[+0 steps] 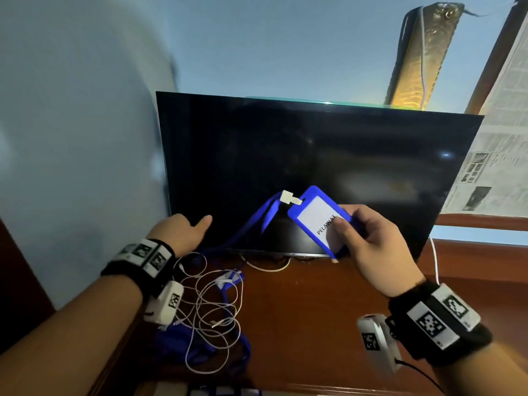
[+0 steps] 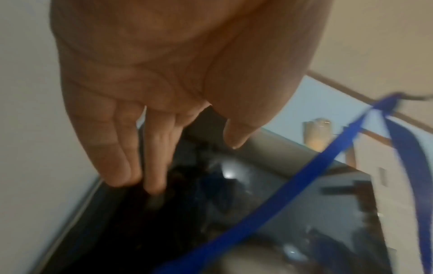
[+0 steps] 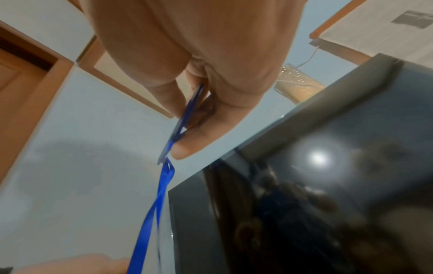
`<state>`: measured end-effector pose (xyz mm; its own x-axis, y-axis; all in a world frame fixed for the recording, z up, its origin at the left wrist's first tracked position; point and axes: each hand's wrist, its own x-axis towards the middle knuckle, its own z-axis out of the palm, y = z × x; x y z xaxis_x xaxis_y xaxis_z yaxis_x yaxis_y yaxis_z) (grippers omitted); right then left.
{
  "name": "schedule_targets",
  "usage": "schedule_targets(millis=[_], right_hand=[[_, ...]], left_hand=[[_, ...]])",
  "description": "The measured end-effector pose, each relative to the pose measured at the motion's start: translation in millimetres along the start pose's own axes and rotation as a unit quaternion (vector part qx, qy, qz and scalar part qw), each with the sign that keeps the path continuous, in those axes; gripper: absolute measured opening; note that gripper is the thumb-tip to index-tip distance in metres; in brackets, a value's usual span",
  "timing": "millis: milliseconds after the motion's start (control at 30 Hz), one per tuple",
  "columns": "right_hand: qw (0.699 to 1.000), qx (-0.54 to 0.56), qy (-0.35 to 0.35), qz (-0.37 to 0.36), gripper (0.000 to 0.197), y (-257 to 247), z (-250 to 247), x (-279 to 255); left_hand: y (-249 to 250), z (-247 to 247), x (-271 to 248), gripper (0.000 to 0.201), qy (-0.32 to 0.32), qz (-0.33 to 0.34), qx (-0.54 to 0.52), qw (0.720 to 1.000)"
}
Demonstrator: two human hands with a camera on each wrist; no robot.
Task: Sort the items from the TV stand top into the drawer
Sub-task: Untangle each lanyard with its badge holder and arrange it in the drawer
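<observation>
My right hand [image 1: 361, 238] pinches a blue ID badge holder [image 1: 317, 215] with a white card, lifted in front of the TV screen. Its blue lanyard [image 1: 254, 221] hangs down left toward the stand top; the strap [image 3: 152, 213] also shows in the right wrist view, below the badge edge [image 3: 185, 118] between thumb and fingers. My left hand [image 1: 183, 232] hovers empty at the screen's lower left, fingers [image 2: 121, 157] straight, the blue strap [image 2: 293, 181] passing beside it. A tangle of white cable [image 1: 211, 312] and more blue lanyards [image 1: 197, 350] lie on the brown TV stand top [image 1: 314, 310].
A black TV [image 1: 314, 167] stands at the back of the stand, against a light blue wall. A white cable [image 1: 434, 258] runs down at the TV's right. Newspaper sheets [image 1: 505, 138] cover the window at right. Pale items [image 1: 200, 391] show at the bottom edge.
</observation>
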<state>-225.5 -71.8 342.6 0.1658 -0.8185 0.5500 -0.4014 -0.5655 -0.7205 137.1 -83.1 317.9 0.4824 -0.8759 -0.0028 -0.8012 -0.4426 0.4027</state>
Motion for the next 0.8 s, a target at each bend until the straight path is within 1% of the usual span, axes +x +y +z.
schedule_targets(millis=[33, 67, 100, 133, 167, 200, 233, 267, 300, 333, 367, 433, 467, 500, 533, 567, 633, 667, 733, 800], right_hand=[[1.000, 0.004, -0.012, -0.004, 0.011, -6, 2, 3], [1.000, 0.017, -0.025, -0.007, 0.013, -12, 5, 5], [0.999, 0.030, -0.036, -0.009, 0.015, -18, 9, 7], [0.998, 0.044, -0.041, -0.007, 0.018, -23, 11, 8], [0.997, 0.058, -0.041, -0.002, 0.019, -26, 13, 10], [0.997, 0.072, -0.036, 0.003, 0.017, -30, 15, 12], [0.996, 0.079, -0.027, 0.006, 0.016, -32, 15, 13], [0.997, 0.081, -0.017, 0.009, 0.015, -31, 14, 15], [0.997, 0.079, -0.007, 0.014, 0.014, -28, 13, 16], [0.997, 0.074, 0.001, 0.021, 0.013, -23, 10, 17], [0.998, 0.062, 0.009, 0.029, 0.012, -16, 5, 18], [0.999, 0.015, 0.024, 0.042, 0.008, 1, -4, 16], [0.998, -0.020, 0.030, 0.044, 0.008, 10, -8, 15], [0.997, -0.058, 0.032, 0.045, 0.008, 19, -11, 13], [0.995, -0.089, 0.030, 0.045, 0.009, 26, -11, 11], [0.993, -0.107, 0.024, 0.048, 0.011, 32, -10, 9], [0.991, -0.121, 0.002, 0.050, 0.014, 38, 1, 3], [0.992, -0.121, -0.009, 0.042, 0.012, 38, 8, 1], [0.994, -0.097, -0.045, 0.013, 0.009, 34, 27, -7], [0.990, -0.093, -0.099, -0.033, 0.011, 27, 44, -17]], left_hand=[[9, 5, -8, 0.087, 0.020, 0.032, -0.041, 0.998], [20, 9, -18, 0.089, 0.005, 0.077, -0.147, 0.986], [34, 10, -32, 0.089, -0.042, 0.137, -0.275, 0.951], [48, 12, -46, 0.083, -0.103, 0.186, -0.388, 0.897], [60, 14, -59, 0.070, -0.155, 0.217, -0.471, 0.841], [70, 16, -70, 0.057, -0.197, 0.232, -0.519, 0.799], [76, 18, -78, 0.049, -0.224, 0.242, -0.546, 0.770], [77, 21, -84, 0.044, -0.235, 0.251, -0.558, 0.755], [77, 24, -88, 0.037, -0.223, 0.253, -0.559, 0.758], [75, 25, -90, 0.028, -0.197, 0.250, -0.552, 0.771], [71, 27, -88, 0.023, -0.167, 0.250, -0.534, 0.790], [60, 22, -81, 0.023, -0.105, 0.254, -0.474, 0.836], [55, 16, -78, 0.023, -0.067, 0.268, -0.430, 0.860], [51, 9, -77, 0.022, -0.030, 0.294, -0.382, 0.876], [48, 1, -77, 0.022, -0.005, 0.328, -0.334, 0.884], [49, -7, -80, 0.021, 0.004, 0.361, -0.295, 0.885], [60, -21, -90, 0.020, -0.006, 0.414, -0.244, 0.877], [70, -26, -95, 0.020, -0.010, 0.436, -0.217, 0.873], [91, -32, -99, 0.026, -0.006, 0.480, -0.146, 0.865], [107, -32, -96, 0.033, -0.002, 0.506, -0.083, 0.859]])
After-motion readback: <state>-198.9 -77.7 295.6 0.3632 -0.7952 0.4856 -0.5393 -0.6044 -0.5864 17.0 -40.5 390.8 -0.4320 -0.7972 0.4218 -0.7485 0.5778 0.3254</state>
